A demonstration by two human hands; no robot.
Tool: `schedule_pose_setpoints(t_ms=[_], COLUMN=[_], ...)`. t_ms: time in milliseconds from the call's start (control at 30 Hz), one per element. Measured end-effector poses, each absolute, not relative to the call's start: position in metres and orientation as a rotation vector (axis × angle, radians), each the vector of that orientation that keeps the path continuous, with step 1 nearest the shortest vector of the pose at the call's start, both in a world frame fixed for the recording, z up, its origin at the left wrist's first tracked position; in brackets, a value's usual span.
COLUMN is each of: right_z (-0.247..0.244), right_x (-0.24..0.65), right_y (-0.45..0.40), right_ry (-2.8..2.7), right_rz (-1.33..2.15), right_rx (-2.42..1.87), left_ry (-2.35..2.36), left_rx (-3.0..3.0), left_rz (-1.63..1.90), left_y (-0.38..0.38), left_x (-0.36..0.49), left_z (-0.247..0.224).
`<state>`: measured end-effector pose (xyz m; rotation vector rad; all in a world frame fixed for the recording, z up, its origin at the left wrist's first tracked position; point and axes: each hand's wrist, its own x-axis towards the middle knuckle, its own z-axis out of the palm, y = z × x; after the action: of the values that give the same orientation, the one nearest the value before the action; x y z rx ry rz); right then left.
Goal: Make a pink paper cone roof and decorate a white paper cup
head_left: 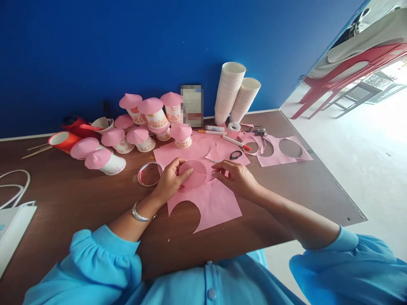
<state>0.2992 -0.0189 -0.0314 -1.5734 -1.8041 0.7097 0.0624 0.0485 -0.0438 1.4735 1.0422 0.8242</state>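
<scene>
My left hand point(173, 178) grips a round pink paper disc point(194, 174) by its left side, thumb on top. A straight line runs across the disc from about its middle to the right edge. Just right of the disc, my right hand point(233, 176) has its fingers drawn together; a thin, pointed sliver shows by the fingertips, too small to name. Beneath both hands lie sheets of pink paper point(219, 203) with round cut-outs. To the left of my left hand is a roll of tape point(150, 174).
Paper cups with pink cone roofs point(154, 114) crowd the back left. Two stacks of white cups point(229, 93) lean by the blue wall. Markers point(237, 142), a black loop point(235, 155) and cut pink scraps point(280, 150) lie right. A white bag point(15, 228) stands at left.
</scene>
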Motion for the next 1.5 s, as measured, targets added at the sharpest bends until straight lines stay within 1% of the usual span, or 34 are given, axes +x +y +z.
schedule_pose_setpoints(t_ms=[100, 167, 300, 467, 600, 667, 767, 900, 1000, 1100, 1200, 1267, 1333, 1400, 1433, 1500], right_z=[-0.034, -0.037, -0.042, -0.038, -0.028, -0.023, -0.021, -0.023, -0.025, -0.025, -0.021, -0.016, -0.010, -0.006, -0.005, -0.008], right_x=[0.294, 0.288, 0.280, 0.286, 0.301, 0.308, 0.314, 0.315, 0.315, 0.318, 0.319, 0.317, 0.313, 0.308, 0.305, 0.299], right_y=[-0.007, 0.002, 0.020, 0.035, 0.056, 0.074, 0.103, 0.132, 0.144, 0.149, 0.148, 0.141, 0.127, 0.108, 0.097, 0.075], right_ry=[-1.737, -1.788, -1.882, -2.057, -2.160, -2.179, -2.253, -2.352, -2.379, -2.392, -2.388, -2.368, -2.327, -2.268, -2.183, -2.090], right_rz=[0.816, 0.892, 0.872, 0.696, 0.384, 0.209, 0.040, -0.061, -0.124, -0.165, -0.178, -0.180, -0.181, -0.167, -0.014, 0.437], right_rx=[-1.599, -1.636, -1.691, -1.773, -1.873, -1.938, -1.984, -2.037, -2.067, -2.072, -2.061, -2.048, -2.022, -1.934, -1.762, -1.423], left_ry=[1.012, 0.991, 0.980, 1.041, 1.078, 1.140, 1.283, 1.443, 1.549, 1.575, 1.584, 1.558, 1.486, 1.391, 1.337, 1.193], left_rx=[1.451, 1.429, 1.439, 1.613, 1.670, 1.787, 2.075, 2.401, 2.524, 2.574, 2.612, 2.628, 2.617, 2.559, 2.513, 2.416], left_rz=[0.806, 0.794, 0.712, 0.711, 0.697, 0.659, 0.509, 0.213, 0.017, -0.039, -0.001, 0.098, 0.292, 0.577, 0.728, 0.982], left_y=[0.048, 0.049, 0.049, 0.050, 0.051, 0.052, 0.052, 0.049, 0.046, 0.046, 0.046, 0.047, 0.049, 0.051, 0.053, 0.056], left_x=[0.064, 0.063, 0.061, 0.059, 0.059, 0.059, 0.061, 0.064, 0.067, 0.067, 0.065, 0.062, 0.058, 0.055, 0.054, 0.053], left_z=[-0.044, -0.045, -0.050, -0.055, -0.056, -0.055, -0.052, -0.043, -0.036, -0.034, -0.035, -0.036, -0.036, -0.037, -0.037, -0.039])
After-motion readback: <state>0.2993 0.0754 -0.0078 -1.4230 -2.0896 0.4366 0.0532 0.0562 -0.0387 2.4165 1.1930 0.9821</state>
